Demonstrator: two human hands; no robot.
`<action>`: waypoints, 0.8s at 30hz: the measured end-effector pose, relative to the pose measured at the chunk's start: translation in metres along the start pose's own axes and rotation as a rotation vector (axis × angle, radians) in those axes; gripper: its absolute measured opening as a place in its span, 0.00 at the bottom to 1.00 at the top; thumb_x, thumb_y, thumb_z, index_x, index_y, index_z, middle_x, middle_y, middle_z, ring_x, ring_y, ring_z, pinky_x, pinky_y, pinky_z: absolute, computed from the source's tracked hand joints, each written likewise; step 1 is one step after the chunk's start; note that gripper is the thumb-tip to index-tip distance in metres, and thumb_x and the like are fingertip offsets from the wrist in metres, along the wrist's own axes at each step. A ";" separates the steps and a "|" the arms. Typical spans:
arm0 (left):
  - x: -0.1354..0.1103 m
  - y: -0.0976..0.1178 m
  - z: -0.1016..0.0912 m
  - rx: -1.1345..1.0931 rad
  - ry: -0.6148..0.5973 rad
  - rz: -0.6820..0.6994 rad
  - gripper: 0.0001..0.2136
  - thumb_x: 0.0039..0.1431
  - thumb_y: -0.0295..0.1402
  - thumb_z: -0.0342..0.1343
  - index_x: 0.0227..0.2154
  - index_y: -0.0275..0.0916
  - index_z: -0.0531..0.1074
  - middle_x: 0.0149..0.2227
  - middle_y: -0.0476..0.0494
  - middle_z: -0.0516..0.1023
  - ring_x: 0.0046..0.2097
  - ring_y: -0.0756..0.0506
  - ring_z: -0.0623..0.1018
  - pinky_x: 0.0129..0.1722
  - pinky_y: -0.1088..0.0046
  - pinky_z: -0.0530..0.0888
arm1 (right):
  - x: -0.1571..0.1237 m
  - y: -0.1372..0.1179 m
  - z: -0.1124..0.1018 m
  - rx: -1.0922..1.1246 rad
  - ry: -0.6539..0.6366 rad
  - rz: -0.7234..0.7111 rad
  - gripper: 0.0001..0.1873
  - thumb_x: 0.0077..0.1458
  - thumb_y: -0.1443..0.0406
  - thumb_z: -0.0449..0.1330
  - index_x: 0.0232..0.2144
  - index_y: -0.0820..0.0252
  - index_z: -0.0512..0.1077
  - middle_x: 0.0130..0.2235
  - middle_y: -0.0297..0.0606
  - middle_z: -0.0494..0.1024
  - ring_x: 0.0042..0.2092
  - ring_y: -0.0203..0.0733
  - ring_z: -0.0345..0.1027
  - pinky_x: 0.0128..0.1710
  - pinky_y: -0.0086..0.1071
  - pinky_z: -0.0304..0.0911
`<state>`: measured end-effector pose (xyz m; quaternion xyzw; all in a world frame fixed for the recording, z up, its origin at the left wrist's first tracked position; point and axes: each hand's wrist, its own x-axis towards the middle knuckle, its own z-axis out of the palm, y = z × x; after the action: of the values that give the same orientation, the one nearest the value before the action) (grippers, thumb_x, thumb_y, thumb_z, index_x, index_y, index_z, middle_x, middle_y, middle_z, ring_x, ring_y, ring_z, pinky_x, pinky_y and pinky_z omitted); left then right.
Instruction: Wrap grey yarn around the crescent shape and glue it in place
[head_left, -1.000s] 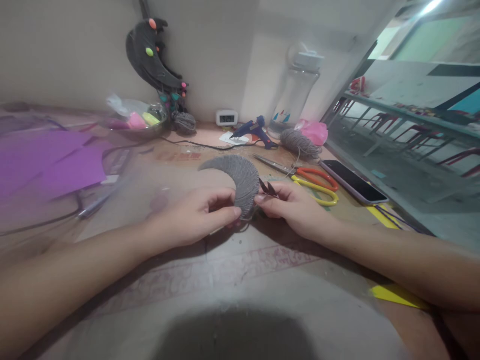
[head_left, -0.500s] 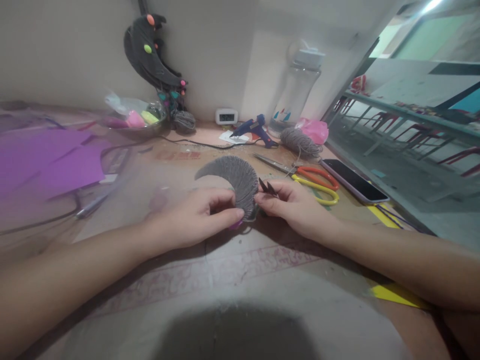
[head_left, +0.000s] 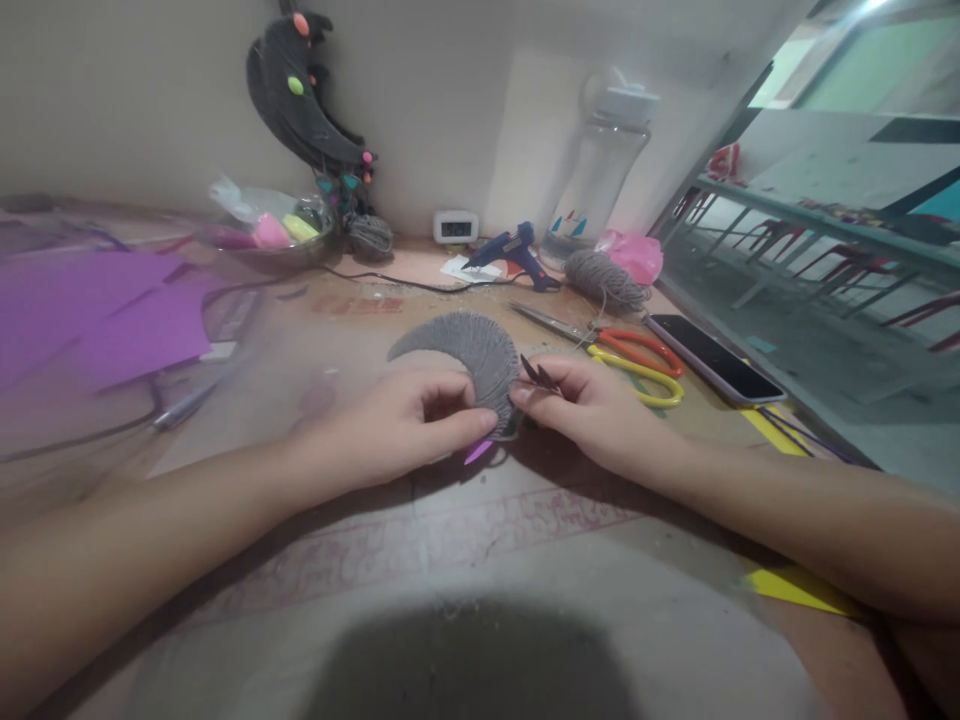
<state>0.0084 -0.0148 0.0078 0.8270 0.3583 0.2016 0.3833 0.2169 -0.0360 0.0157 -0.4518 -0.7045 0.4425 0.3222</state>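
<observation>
Grey yarn-wrapped crescent [head_left: 469, 345]: between the two hands, near the middle of the tabletop [head_left: 525, 560], curved tip pointing left. Left hand [head_left: 416, 425]: grip clasps the crescent's lower end, thumb across its front; a narrow purple piece [head_left: 478, 453] shows just below the thumb, nature unclear. Right hand [head_left: 581, 400]: thumb and fingers at the crescent's right edge, grip closed around a dark two-pointed item [head_left: 540, 373], tips jutting above the thumb; whether it also pinches the crescent, cannot tell. Scissors [head_left: 574, 330], one handle orange, one yellow, lie just beyond the right hand. Behind them: grey yarn skein [head_left: 606, 280], blue glue gun [head_left: 517, 247]. Phone [head_left: 716, 358] lies to the right of the scissors.
</observation>
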 end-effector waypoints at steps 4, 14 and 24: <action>-0.001 -0.005 0.001 0.054 -0.005 -0.031 0.16 0.62 0.43 0.50 0.22 0.38 0.67 0.22 0.52 0.69 0.26 0.51 0.69 0.24 0.75 0.60 | -0.001 0.001 0.000 -0.142 -0.002 -0.022 0.13 0.57 0.59 0.57 0.25 0.60 0.67 0.25 0.29 0.62 0.28 0.33 0.55 0.28 0.27 0.52; -0.001 0.001 0.000 -0.116 -0.043 -0.013 0.07 0.57 0.29 0.50 0.24 0.39 0.66 0.23 0.55 0.68 0.25 0.52 0.68 0.26 0.77 0.63 | -0.003 0.000 -0.001 -0.152 -0.007 -0.024 0.12 0.57 0.60 0.57 0.26 0.60 0.69 0.26 0.31 0.65 0.29 0.33 0.57 0.28 0.27 0.54; -0.001 -0.001 0.000 -0.139 -0.036 -0.016 0.09 0.59 0.37 0.54 0.27 0.39 0.67 0.24 0.54 0.68 0.26 0.52 0.68 0.25 0.78 0.64 | -0.001 0.003 -0.004 -0.073 0.028 -0.061 0.11 0.58 0.61 0.57 0.26 0.60 0.66 0.24 0.29 0.65 0.26 0.31 0.58 0.26 0.26 0.55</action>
<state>0.0072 -0.0150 0.0071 0.7990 0.3432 0.2077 0.4479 0.2212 -0.0351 0.0148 -0.4480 -0.7288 0.4001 0.3287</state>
